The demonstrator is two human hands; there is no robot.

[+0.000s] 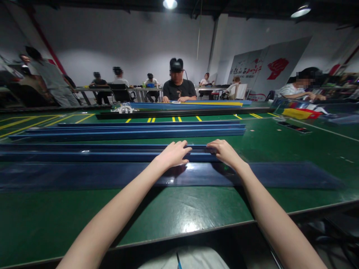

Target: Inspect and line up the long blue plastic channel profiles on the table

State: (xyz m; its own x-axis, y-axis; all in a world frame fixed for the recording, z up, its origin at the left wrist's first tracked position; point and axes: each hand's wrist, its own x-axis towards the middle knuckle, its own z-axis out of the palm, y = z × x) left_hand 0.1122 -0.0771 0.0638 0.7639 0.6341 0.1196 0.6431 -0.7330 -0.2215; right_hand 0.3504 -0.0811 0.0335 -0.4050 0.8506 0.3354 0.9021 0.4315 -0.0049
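A long blue plastic channel strip (84, 155) lies across the green table in front of me, running out of view on the left. My left hand (175, 153) wraps over it, fingers on the far side and thumb at the near edge. Close to the strip's right end, my right hand (224, 152) is closed on it, with fingertips on the far rim and its thumb hidden. Nearer to me, below both hands, a flat clear bluish plastic sheet (112, 175) in a long strip shape rests on the table.
More blue channel strips (134, 131) lie beyond. Farther back are a black strip (196, 111), blue and yellow strips (193, 105) and crumpled clear plastic (123, 108). A phone-like dark object (294, 127) lies at right. A person (179, 87) sits opposite; another person (300, 87) works at right.
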